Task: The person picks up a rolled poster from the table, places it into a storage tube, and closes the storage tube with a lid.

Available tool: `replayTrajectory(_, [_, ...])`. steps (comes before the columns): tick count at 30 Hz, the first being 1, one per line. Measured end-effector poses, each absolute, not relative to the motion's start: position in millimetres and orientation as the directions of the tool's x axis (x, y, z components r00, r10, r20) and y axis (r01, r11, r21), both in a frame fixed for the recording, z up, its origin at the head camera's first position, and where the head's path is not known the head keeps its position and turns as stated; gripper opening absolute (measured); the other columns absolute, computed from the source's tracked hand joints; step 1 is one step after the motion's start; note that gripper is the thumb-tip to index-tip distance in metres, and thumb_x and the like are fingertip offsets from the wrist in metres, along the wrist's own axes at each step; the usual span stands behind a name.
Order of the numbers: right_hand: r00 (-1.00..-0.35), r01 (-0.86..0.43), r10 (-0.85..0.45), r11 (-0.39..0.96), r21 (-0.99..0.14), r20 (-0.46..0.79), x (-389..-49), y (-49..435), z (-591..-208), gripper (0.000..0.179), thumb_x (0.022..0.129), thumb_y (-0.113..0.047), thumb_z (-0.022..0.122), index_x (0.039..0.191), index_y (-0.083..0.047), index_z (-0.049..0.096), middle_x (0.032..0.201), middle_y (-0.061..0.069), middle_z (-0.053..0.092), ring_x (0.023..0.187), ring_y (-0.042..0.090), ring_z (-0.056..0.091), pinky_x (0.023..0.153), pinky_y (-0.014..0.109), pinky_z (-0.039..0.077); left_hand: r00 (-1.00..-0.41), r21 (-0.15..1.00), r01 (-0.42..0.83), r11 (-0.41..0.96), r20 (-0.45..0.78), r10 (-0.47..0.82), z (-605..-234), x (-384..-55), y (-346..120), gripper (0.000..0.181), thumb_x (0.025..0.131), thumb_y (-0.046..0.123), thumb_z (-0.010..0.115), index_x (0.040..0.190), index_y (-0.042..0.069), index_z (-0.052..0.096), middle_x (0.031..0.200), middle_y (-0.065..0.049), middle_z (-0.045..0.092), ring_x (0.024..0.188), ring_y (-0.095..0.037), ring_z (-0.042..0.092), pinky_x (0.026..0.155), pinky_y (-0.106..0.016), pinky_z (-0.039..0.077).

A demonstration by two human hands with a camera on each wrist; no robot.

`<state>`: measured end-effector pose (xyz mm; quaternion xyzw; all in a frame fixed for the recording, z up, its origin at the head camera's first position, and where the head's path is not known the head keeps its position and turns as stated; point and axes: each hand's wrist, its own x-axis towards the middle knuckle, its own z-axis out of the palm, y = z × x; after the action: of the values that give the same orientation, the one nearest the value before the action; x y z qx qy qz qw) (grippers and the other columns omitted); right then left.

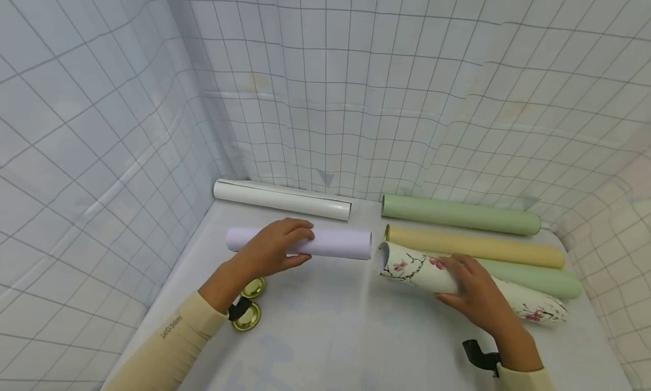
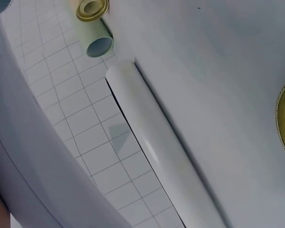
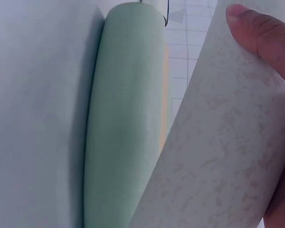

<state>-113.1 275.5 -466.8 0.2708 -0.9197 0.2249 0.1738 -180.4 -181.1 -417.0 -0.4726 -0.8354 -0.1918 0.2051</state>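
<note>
My left hand [image 1: 269, 247] grips a pale lilac roll [image 1: 338, 243] near its middle, fingers over the top and thumb on the near side. Close up in the left wrist view, the lilac roll [image 2: 38, 156] shows a long seam along its length. Around a white roll printed with pink blossoms and dark branches [image 1: 414, 269], my right hand [image 1: 475, 295] has its fingers curled. This blossom roll lies aslant, its left end open and overlapping a light green roll [image 1: 539, 279] in the head view. The right thumb [image 3: 256, 33] lies along its mottled side.
Behind the right hand lie a yellow roll [image 1: 478, 248] and another green roll [image 1: 458, 214]. A white roll [image 1: 285, 200] rests at the back left by the gridded wall [image 1: 330, 125]. Two gold round lids [image 1: 252, 287] sit by the left wrist, partly hidden.
</note>
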Motion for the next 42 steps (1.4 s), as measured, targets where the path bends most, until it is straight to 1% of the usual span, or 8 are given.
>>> replayTrajectory(4, [-0.795,-0.574,-0.419,0.754,-0.319,0.439,-115,270,-470,0.083,0.059,-0.02,0.096,0.132,-0.009,0.058,0.118,0.01,0.056,0.098,0.029,0.059,0.078,0.05,0.052,-0.449,0.118,0.88,0.46,0.524,0.724,-417,-176,-178,0.046,0.076,0.02,0.088,0.111,0.01,0.061,0.12,-0.009,0.064,0.104,-0.026,0.063,0.088,-0.04,0.054])
replayTrajectory(7, [-0.789,-0.576,-0.414,0.756,-0.312,0.453,-115,268,-471,0.083,0.058,-0.02,0.096,0.131,-0.009,0.058,0.116,0.01,0.056,0.096,0.03,0.06,0.077,0.051,0.052,-0.439,0.103,0.884,0.456,0.518,0.734,-417,-173,-177,0.045,0.076,0.021,0.088,0.111,0.011,0.062,0.119,-0.01,0.064,0.105,-0.026,0.063,0.088,-0.04,0.054])
replayTrajectory(13, [-0.751,-0.613,-0.43,0.736,-0.286,0.501,-116,263,-476,0.083,0.055,-0.017,0.096,0.129,-0.008,0.06,0.113,0.01,0.058,0.094,0.029,0.059,0.075,0.05,0.051,-0.425,0.057,0.886,0.46,0.498,0.756,-420,-169,-176,0.045,0.077,0.022,0.087,0.114,0.015,0.062,0.119,-0.009,0.064,0.105,-0.026,0.063,0.088,-0.04,0.054])
replayTrajectory(18, [-0.724,-0.642,-0.458,0.721,-0.26,0.515,-117,262,-482,0.081,0.057,-0.019,0.096,0.128,-0.007,0.061,0.113,0.009,0.058,0.092,0.025,0.059,0.074,0.047,0.051,-0.403,0.002,0.889,0.458,0.479,0.78,-422,-167,-170,0.046,0.078,0.024,0.086,0.117,0.018,0.063,0.118,-0.009,0.065,0.105,-0.026,0.063,0.087,-0.04,0.054])
replayTrajectory(25, [-0.741,-0.628,-0.457,0.732,-0.266,0.492,-117,256,-487,0.081,0.055,-0.021,0.096,0.127,-0.008,0.061,0.115,0.009,0.058,0.095,0.025,0.058,0.078,0.047,0.05,-0.417,-0.008,0.883,0.47,0.448,0.791,-426,-164,-159,0.043,0.081,0.027,0.085,0.118,0.02,0.065,0.12,-0.008,0.064,0.107,-0.025,0.062,0.088,-0.04,0.053])
replayTrajectory(33, [-0.747,-0.618,-0.45,0.742,-0.26,0.49,-115,249,-489,0.08,0.056,-0.024,0.096,0.127,-0.009,0.061,0.113,0.01,0.059,0.094,0.026,0.058,0.078,0.047,0.05,-0.426,-0.007,0.879,0.476,0.436,0.793,-427,-161,-149,0.04,0.08,0.028,0.085,0.116,0.023,0.068,0.119,-0.005,0.063,0.107,-0.023,0.062,0.087,-0.039,0.054])
replayTrajectory(42, [-0.733,-0.633,-0.468,0.736,-0.241,0.494,-116,240,-494,0.081,0.057,-0.025,0.097,0.128,-0.01,0.061,0.115,0.01,0.059,0.097,0.026,0.059,0.08,0.049,0.049,-0.396,-0.04,0.89,0.454,0.428,0.813,-425,-157,-133,0.034,0.082,0.029,0.083,0.112,0.021,0.07,0.116,-0.003,0.065,0.105,-0.021,0.062,0.087,-0.036,0.054])
